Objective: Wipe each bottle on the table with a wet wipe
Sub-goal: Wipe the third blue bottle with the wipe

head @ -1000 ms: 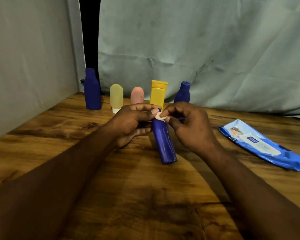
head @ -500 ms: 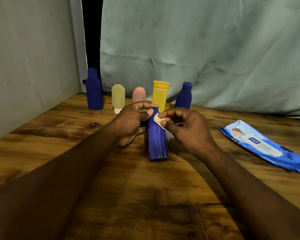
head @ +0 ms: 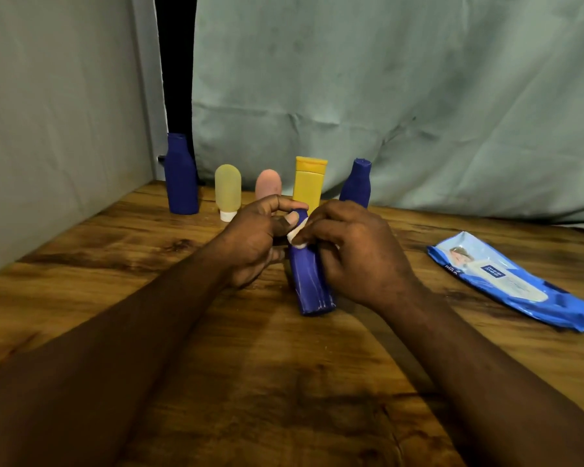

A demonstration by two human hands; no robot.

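Blue bottle (head: 312, 284) sits at the centre of the scene, tilted, with its flat base toward the near side and its top toward the far side. Whether the base rests on the wooden table (head: 284, 382) cannot be told. The left hand (head: 255, 242) grasps the bottle's far end, fingers curled over it and thumb against its side. The right hand (head: 354, 256) pinches a small white wipe (head: 297, 234) against the bottle's upper part, with its other fingers curled along the bottle's right side.

Five more containers stand upright in a row at the far edge of the table. From left to right:
- tall blue bottle (head: 181, 176)
- pale yellow bottle (head: 227, 192), standing on its white cap
- pink bottle (head: 268, 184), partly hidden by the left hand
- yellow bottle (head: 309, 183)
- small blue bottle (head: 356, 185)

A blue wipe packet (head: 506, 281) lies flat on the right, well apart from the hands. A grey-green cloth (head: 402, 96) hangs behind the table.
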